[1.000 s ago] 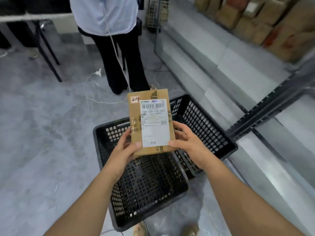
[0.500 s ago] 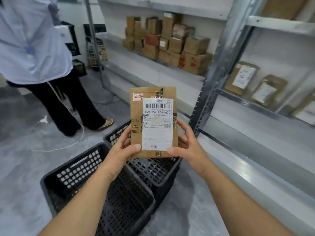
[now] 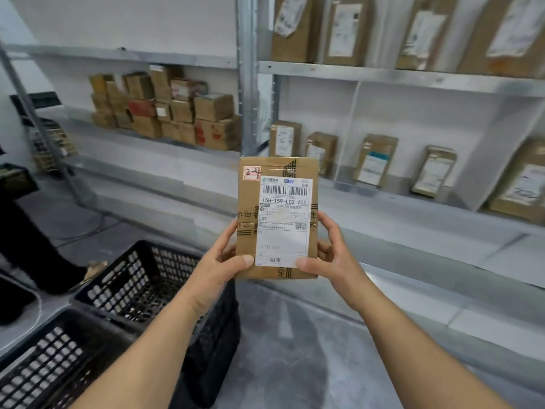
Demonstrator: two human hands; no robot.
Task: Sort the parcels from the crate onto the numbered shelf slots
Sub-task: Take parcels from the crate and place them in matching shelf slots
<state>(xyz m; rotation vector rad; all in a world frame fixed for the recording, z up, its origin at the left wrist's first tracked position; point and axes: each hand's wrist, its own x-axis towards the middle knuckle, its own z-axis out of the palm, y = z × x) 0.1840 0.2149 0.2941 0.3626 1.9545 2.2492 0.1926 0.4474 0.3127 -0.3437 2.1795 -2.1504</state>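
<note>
parcel (image 3: 275,219) upright, label toward the face, likely to read its slot mark | left hand (image 3: 219,268), right hand (image 3: 330,261) fingers clamped on its lower edges | above crate (image 3: 141,278), facing shelf (image 3: 413,78)

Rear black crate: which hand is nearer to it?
Left. The left hand grips the parcel by its left edge, over the right end of the rear black crate; the right hand grips the parcel's right edge, on the side away from it.

One head-worn wide-angle view faces forward and slightly down, close to the shelving (image 3: 383,76) ahead.
</note>
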